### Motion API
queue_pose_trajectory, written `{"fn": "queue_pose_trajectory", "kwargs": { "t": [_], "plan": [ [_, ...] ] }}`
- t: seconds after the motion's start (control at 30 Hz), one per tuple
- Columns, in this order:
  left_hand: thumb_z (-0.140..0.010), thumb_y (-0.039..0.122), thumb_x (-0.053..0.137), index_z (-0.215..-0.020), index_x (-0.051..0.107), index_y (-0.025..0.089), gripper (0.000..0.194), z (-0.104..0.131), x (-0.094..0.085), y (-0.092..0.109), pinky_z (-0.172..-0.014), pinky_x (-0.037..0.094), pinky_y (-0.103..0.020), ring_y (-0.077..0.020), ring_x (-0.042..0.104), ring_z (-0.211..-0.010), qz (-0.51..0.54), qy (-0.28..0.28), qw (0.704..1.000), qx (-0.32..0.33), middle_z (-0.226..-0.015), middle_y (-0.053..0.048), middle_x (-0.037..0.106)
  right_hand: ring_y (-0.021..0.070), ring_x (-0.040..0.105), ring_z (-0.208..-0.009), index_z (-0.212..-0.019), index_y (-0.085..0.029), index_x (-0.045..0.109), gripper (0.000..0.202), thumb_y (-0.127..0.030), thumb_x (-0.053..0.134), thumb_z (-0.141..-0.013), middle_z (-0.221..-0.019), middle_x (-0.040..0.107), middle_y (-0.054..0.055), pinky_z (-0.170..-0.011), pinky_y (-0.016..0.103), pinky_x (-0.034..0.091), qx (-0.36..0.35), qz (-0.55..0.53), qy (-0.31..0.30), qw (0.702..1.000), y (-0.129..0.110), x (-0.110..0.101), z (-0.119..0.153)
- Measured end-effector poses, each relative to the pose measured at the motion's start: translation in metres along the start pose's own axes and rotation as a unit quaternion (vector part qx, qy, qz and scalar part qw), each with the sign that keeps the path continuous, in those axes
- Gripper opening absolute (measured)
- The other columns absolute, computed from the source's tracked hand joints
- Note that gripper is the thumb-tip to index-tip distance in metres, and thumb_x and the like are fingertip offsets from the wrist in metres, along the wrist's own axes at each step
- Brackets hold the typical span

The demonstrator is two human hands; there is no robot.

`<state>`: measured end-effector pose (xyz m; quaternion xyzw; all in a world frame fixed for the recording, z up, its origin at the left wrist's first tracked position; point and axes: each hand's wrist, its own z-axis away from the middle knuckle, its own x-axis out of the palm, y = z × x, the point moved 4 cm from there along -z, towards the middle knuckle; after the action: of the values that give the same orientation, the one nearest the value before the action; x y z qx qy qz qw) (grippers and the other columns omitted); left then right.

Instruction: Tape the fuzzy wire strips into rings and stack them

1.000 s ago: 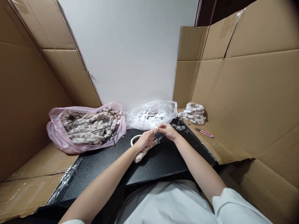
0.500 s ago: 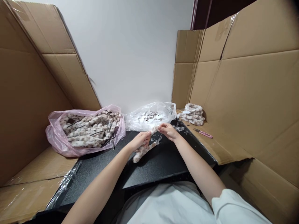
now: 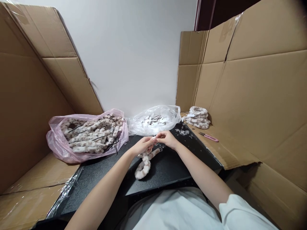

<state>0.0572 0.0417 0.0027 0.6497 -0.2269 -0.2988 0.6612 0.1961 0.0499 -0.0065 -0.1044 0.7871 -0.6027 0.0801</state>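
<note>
A fluffy white and brown strip (image 3: 143, 169) hangs in a curl below my left hand (image 3: 144, 144), over the black table (image 3: 168, 172). My left hand is closed around its upper part. Fingertips of my right hand (image 3: 166, 139) pinch at the strip's end, touching the left fingertips; the small bit between them is mostly hidden. To the left, a pink plastic bag (image 3: 54, 137) holds many similar fluffy strips and dark cords. Behind my hands lies a clear plastic bag (image 3: 141, 127) with small white and dark pieces inside.
Fluffy rings (image 3: 198, 118) are stacked at the back right on cardboard, with pink-handled snips (image 3: 209, 137) in front. Loose fluff (image 3: 182, 132) lies on the table's back right corner. Cardboard walls (image 3: 259, 102) rise on both sides; a white wall (image 3: 134, 57) stands behind.
My right hand has moved left and slightly down to meet my left fingertips. The fluffy strip now hangs lower and shows a curled loop.
</note>
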Motion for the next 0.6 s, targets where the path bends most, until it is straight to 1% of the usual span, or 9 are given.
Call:
{"fn": "queue_pose_trajectory", "kwargs": {
  "t": [0.07, 0.13, 0.2, 0.27, 0.4, 0.47, 0.6],
  "plan": [
    [-0.073, 0.060, 0.062, -0.071, 0.045, 0.017, 0.046, -0.0011, 0.0004, -0.0025, -0.039, 0.020, -0.018, -0.0026, 0.021, -0.039, 0.038, 0.001, 0.999, -0.001, -0.050, 0.011, 0.025, 0.0108, 0.053, -0.056, -0.068, -0.015, 0.066, 0.034, -0.040, 0.083, -0.051, -0.059, 0.061, -0.003, -0.060, 0.026, 0.042, -0.005, 0.016, 0.001, 1.000, -0.0002, -0.0013, -0.0003],
    [-0.074, 0.061, 0.060, -0.069, 0.040, 0.018, 0.048, -0.0016, 0.0000, -0.0050, -0.039, 0.015, -0.018, -0.0023, 0.016, -0.041, 0.049, -0.004, 0.999, -0.014, -0.051, 0.011, 0.022, 0.0115, 0.054, -0.059, -0.070, -0.015, 0.067, 0.034, -0.042, 0.081, -0.055, -0.061, 0.062, -0.002, -0.063, 0.027, 0.043, -0.008, 0.019, -0.010, 1.000, -0.0005, -0.0016, -0.0005],
    [-0.074, 0.063, 0.059, -0.067, 0.038, 0.019, 0.049, -0.0016, -0.0008, -0.0063, -0.039, 0.012, -0.018, -0.0026, 0.016, -0.041, 0.047, -0.008, 0.999, -0.022, -0.052, 0.010, 0.023, 0.0129, 0.056, -0.063, -0.072, -0.015, 0.068, 0.032, -0.043, 0.077, -0.061, -0.065, 0.064, 0.000, -0.067, 0.029, 0.044, -0.013, 0.020, -0.023, 0.999, -0.0007, -0.0007, -0.0004],
    [-0.073, 0.064, 0.059, -0.066, 0.036, 0.019, 0.051, -0.0011, -0.0013, -0.0063, -0.039, 0.012, -0.018, -0.0027, 0.016, -0.041, 0.042, -0.006, 0.999, -0.024, -0.052, 0.010, 0.023, 0.0134, 0.056, -0.064, -0.072, -0.015, 0.067, 0.029, -0.042, 0.074, -0.064, -0.067, 0.064, 0.000, -0.066, 0.029, 0.044, -0.026, 0.036, -0.023, 0.999, -0.0011, 0.0004, 0.0000],
    [-0.072, 0.067, 0.058, -0.065, 0.035, 0.020, 0.053, 0.0000, 0.0003, -0.0060, -0.038, 0.012, -0.018, -0.0030, 0.017, -0.040, 0.031, -0.002, 0.999, -0.035, -0.051, 0.010, 0.023, 0.0124, 0.053, -0.062, -0.072, -0.016, 0.067, 0.016, -0.032, 0.069, -0.068, -0.067, 0.062, 0.000, -0.063, 0.027, 0.041, -0.091, 0.122, 0.009, 0.988, -0.0054, 0.0021, 0.0021],
    [-0.071, 0.067, 0.058, -0.065, 0.035, 0.020, 0.053, 0.0004, 0.0015, -0.0061, -0.038, 0.012, -0.018, -0.0030, 0.017, -0.040, 0.032, -0.002, 0.999, -0.038, -0.051, 0.010, 0.022, 0.0123, 0.053, -0.063, -0.072, -0.016, 0.066, 0.011, -0.027, 0.067, -0.068, -0.069, 0.061, 0.000, -0.064, 0.026, 0.041, -0.113, 0.146, 0.012, 0.983, -0.0071, 0.0032, 0.0031],
    [-0.072, 0.065, 0.059, -0.066, 0.036, 0.019, 0.052, 0.0001, 0.0026, -0.0078, -0.038, 0.012, -0.018, -0.0028, 0.015, -0.041, 0.038, -0.009, 0.998, -0.044, -0.052, 0.010, 0.022, 0.0119, 0.052, -0.061, -0.069, -0.016, 0.063, 0.011, -0.026, 0.065, -0.069, -0.065, 0.060, -0.001, -0.062, 0.026, 0.041, -0.102, 0.147, 0.001, 0.984, -0.0060, 0.0033, 0.0025]
  ]
}}
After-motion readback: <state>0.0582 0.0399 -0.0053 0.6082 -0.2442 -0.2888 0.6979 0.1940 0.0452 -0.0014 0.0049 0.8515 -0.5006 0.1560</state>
